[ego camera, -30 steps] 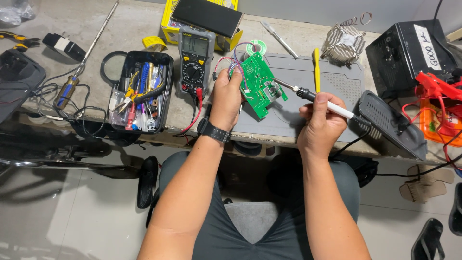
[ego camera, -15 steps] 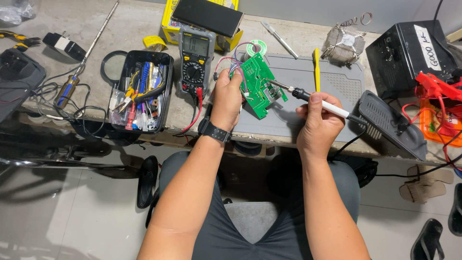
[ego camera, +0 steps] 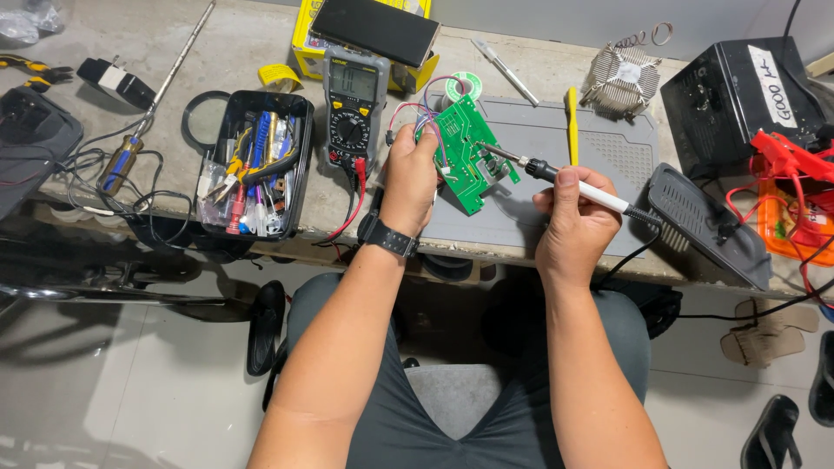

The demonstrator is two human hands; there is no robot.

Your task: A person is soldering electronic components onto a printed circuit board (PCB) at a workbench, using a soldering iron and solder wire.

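Observation:
My left hand (ego camera: pixel 410 178) grips a green circuit board (ego camera: pixel 467 155) by its left edge and tilts it above a grey work mat (ego camera: pixel 539 187). Thin coloured wires loop from the board's top corner. My right hand (ego camera: pixel 573 221) holds a soldering iron (ego camera: pixel 556 176) with a white and black handle, its metal tip touching the middle of the board. The iron's cable runs off to the right. A black watch sits on my left wrist.
A multimeter (ego camera: pixel 352 104) with red and black leads lies left of the board. A black tray of small tools (ego camera: pixel 252 165) stands further left. A yellow pry tool (ego camera: pixel 572 137), a solder spool (ego camera: pixel 463 84), a heat sink (ego camera: pixel 619 80), a black box (ego camera: pixel 738 95) and a black stand (ego camera: pixel 708 226) lie right.
The soldering iron tip has moved left from beside the board onto its middle. My left hand keeps the board in nearly the same place.

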